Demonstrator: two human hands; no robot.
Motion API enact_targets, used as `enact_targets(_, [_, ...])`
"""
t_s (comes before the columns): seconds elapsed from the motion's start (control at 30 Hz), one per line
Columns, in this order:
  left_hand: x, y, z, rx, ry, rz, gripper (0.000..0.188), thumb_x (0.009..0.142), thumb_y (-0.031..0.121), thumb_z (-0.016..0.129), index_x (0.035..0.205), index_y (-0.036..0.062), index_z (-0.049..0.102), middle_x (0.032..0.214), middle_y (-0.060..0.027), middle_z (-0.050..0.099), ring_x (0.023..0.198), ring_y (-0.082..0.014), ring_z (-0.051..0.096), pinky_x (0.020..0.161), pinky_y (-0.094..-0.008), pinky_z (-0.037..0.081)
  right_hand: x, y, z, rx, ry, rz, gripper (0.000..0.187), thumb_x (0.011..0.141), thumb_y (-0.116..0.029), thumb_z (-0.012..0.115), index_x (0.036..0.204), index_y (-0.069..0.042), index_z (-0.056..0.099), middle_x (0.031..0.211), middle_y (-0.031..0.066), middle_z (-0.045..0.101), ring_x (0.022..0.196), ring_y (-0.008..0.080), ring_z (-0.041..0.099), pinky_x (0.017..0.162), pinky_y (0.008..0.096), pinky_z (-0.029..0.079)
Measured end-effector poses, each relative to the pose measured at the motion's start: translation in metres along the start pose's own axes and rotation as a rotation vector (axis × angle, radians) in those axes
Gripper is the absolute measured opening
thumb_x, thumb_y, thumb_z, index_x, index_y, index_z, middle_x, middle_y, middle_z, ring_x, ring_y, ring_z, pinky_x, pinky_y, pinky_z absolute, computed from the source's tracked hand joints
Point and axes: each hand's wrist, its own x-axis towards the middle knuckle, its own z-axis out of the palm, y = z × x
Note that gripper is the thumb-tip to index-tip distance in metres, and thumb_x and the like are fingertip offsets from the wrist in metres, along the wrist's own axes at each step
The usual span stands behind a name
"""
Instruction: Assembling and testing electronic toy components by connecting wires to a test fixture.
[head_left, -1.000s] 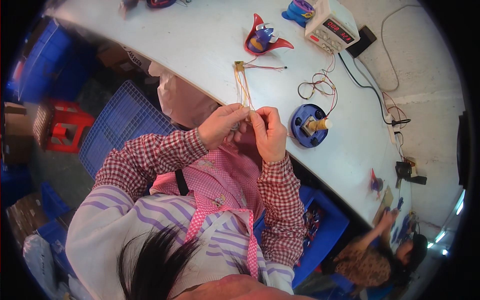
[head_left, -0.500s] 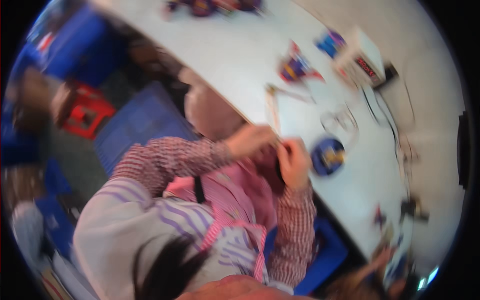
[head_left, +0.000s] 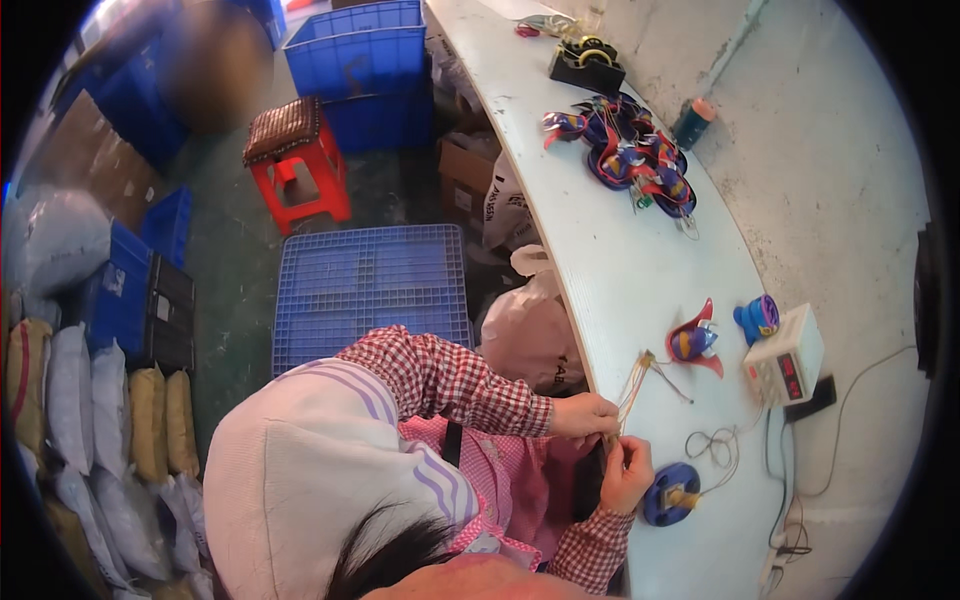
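Note:
At the table's near edge, my left hand [head_left: 585, 418] is closed on the lower end of a bundle of thin wires [head_left: 631, 392]. Close below it, my right hand [head_left: 626, 475] pinches at the same end; the fingers cover the exact grip. The wires run up onto the white table [head_left: 622, 290], where their far end has a small brownish tip. Just right of my right hand lies a round blue disc [head_left: 660, 512] with a yellowish piece on top and a thin cable. A red and purple winged piece [head_left: 692, 343] sits beyond the wires.
A white box with a red display [head_left: 785, 368] stands by the wall, beside a blue-purple roll [head_left: 757, 318]. Farther along are a pile of purple and red pieces [head_left: 632, 165] and a black tape dispenser [head_left: 588, 68]. A blue pallet [head_left: 370, 290] and red stool [head_left: 298, 175] occupy the floor.
The view has swung round and sharpened, so the table's far end and the floor show more fully. My hands remain together at the wires by the table edge.

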Motion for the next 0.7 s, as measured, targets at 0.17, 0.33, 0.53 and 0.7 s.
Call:
enact_targets(0.17, [-0.003, -0.003, 0.001, -0.005, 0.008, 0.000, 0.030, 0.094, 0.030, 0.050, 0.086, 0.0021, 0.060, 0.064, -0.0035, 0.057, 0.050, -0.0107, 0.056, 0.046, -0.0232, 0.046, -0.005, 0.002, 0.002, -0.009, -0.004, 0.010, 0.006, 0.084, 0.002, 0.063, 0.088, 0.000, 0.058, 0.074, 0.0089, 0.057, 0.059, 0.0173, 0.056, 0.054, 0.0287, 0.045])
enact_targets(0.33, [-0.004, -0.001, 0.005, 0.054, 0.020, 0.006, 0.031, 0.094, 0.031, 0.051, 0.088, 0.0021, 0.061, 0.067, -0.0053, 0.059, 0.054, -0.0122, 0.059, 0.048, -0.0246, 0.047, -0.008, 0.001, 0.002, 0.001, 0.026, -0.008, 0.010, 0.084, -0.001, 0.066, 0.091, 0.001, 0.059, 0.078, 0.0091, 0.057, 0.061, 0.0172, 0.055, 0.055, 0.0286, 0.045])
enact_targets(0.53, [-0.037, 0.011, -0.006, 0.689, 0.244, 0.518, 0.038, 0.085, 0.023, 0.066, 0.117, 0.0043, 0.057, 0.108, -0.0183, 0.060, 0.096, -0.0318, 0.061, 0.080, -0.0407, 0.052, -0.041, -0.010, -0.022, -0.024, 0.241, 0.082, 0.023, 0.082, -0.008, 0.073, 0.099, 0.001, 0.060, 0.084, 0.0102, 0.058, 0.067, 0.0192, 0.056, 0.060, 0.0296, 0.047])
enact_targets(0.7, [-0.041, 0.033, -0.017, 1.048, 0.232, 0.729, 0.072, 0.067, 0.017, 0.080, 0.130, 0.0011, 0.048, 0.123, -0.0219, 0.043, 0.111, -0.0375, 0.048, 0.095, -0.0429, 0.044, -0.089, -0.007, -0.072, 0.050, 0.562, 0.305, 0.031, 0.081, -0.002, 0.072, 0.107, -0.001, 0.054, 0.088, 0.0024, 0.054, 0.074, 0.0089, 0.052, 0.068, 0.0224, 0.046])
